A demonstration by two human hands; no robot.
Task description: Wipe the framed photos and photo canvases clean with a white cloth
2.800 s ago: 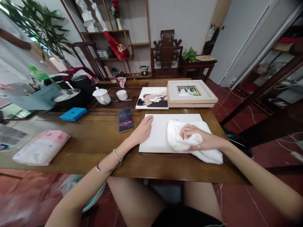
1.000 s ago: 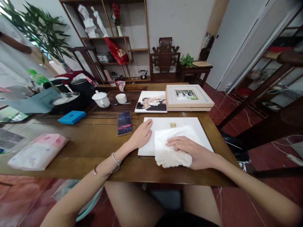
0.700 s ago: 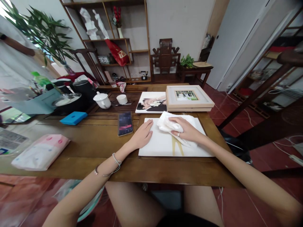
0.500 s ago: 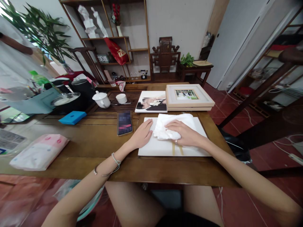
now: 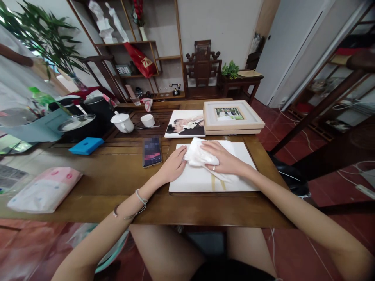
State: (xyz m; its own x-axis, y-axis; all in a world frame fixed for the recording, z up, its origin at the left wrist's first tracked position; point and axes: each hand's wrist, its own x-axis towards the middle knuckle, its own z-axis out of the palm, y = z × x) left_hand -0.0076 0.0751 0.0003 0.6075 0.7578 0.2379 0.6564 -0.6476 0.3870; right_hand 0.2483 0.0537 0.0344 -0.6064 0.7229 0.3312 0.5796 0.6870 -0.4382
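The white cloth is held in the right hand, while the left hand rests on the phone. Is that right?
Not quite: the left hand rests on the left part of the white board, not on the phone, which lies to its left. The head view shows this. The right hand does hold the white cloth.

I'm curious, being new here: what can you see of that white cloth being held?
The soft-looking white fabric cloth is plain, perhaps towelling. Its left part is bunched and creased; the rest spreads flatter beneath the right hand, which grips it. It lies on the white rectangular board. Its left edge sits near the left hand; whether they touch is unclear.
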